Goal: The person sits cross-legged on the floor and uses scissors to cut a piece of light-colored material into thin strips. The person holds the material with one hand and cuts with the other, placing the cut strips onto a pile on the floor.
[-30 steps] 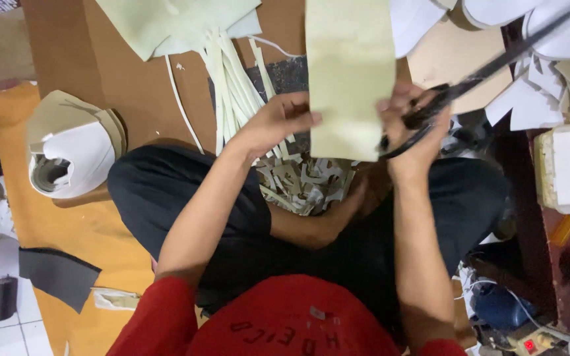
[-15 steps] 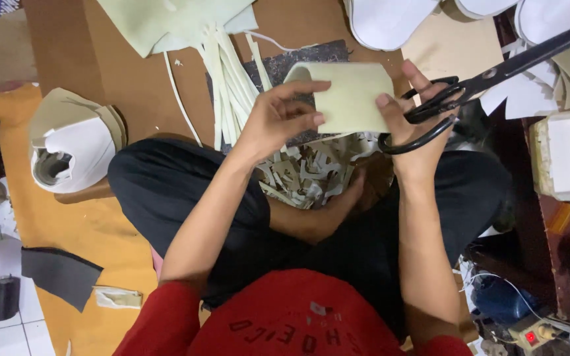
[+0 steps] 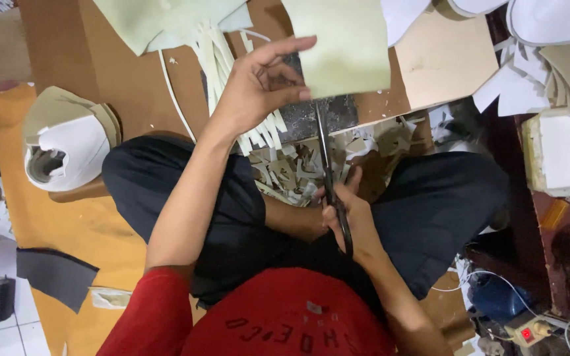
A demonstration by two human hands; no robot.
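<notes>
pale green sheet (image 3: 344, 46) held up flat; black scissors (image 3: 330, 178) pointing at its lower edge

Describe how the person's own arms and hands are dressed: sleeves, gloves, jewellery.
Both the left hand and right hand are bare, with no gloves. No rings or watch show. The forearms are uncovered; short red fabric sleeves of a T-shirt end above the elbows.

The left hand (image 3: 252, 86) holds a sheet (image 3: 341, 43) above the lap, and the scissors (image 3: 328, 171) in the right hand (image 3: 351, 214) reach up to its lower edge. Cut scraps (image 3: 298, 168) lie between the knees; a roll (image 3: 67, 148) sits left, a box (image 3: 562, 151) right.
</notes>
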